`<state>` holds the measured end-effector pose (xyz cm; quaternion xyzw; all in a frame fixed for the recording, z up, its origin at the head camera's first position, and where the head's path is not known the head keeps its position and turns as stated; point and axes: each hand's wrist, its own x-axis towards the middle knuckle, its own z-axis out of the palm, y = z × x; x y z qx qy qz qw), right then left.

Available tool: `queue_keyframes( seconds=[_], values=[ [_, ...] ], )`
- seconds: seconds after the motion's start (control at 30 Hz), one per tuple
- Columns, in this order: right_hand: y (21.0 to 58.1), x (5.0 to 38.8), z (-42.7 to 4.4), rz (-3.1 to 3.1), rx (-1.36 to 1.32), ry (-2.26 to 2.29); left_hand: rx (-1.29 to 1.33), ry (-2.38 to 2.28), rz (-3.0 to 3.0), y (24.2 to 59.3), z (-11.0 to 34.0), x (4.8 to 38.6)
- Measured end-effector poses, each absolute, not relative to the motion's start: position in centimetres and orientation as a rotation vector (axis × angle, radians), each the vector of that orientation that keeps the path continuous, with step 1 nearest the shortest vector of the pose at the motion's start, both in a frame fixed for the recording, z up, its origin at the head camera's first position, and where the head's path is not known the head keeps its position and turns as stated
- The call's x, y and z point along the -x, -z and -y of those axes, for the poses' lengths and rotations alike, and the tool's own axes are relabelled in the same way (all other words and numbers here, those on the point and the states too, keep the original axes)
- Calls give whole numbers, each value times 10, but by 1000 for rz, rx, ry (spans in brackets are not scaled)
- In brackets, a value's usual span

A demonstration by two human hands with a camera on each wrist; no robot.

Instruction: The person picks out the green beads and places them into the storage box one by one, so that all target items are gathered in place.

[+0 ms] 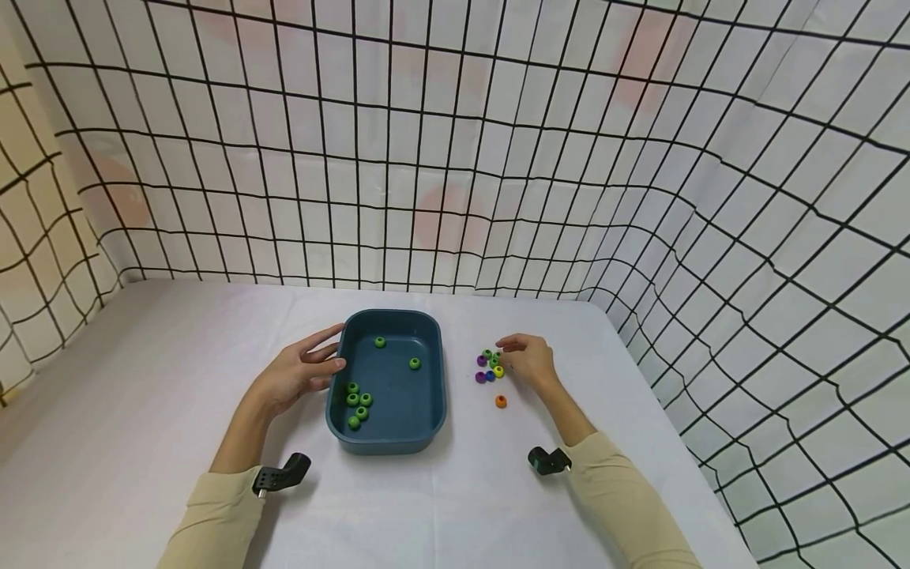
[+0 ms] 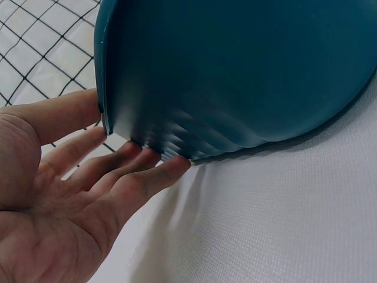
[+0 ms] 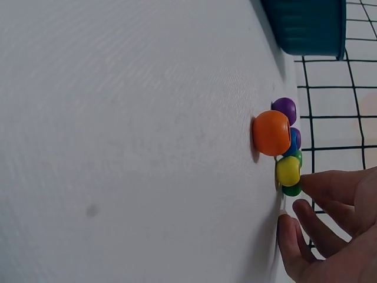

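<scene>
A dark teal rectangular bin stands on the table with several green beads inside, most clustered toward its near left corner. My left hand touches the bin's left side, thumb at the rim; in the left wrist view, its loosely extended fingers touch the outer wall. Right of the bin lies a small group of green, purple, blue and yellow beads. The fingertips of my right hand are at the group's right edge, beside a green bead, the fingers apart in the right wrist view. An orange bead lies nearer.
A white cloth covers the table. Black grid mesh over white sheeting rises behind the table and along both sides. Each wrist carries a black camera mount.
</scene>
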<state>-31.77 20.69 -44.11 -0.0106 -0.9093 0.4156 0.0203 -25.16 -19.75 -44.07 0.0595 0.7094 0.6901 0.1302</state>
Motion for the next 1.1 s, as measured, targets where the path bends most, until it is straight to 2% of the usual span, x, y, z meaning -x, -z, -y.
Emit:
queue_keyframes(
  seconds=[1.1],
  values=[
    [447, 324, -211, 2892, -4, -1290, -146, -2009, -2065, 442, 196, 253]
  ],
)
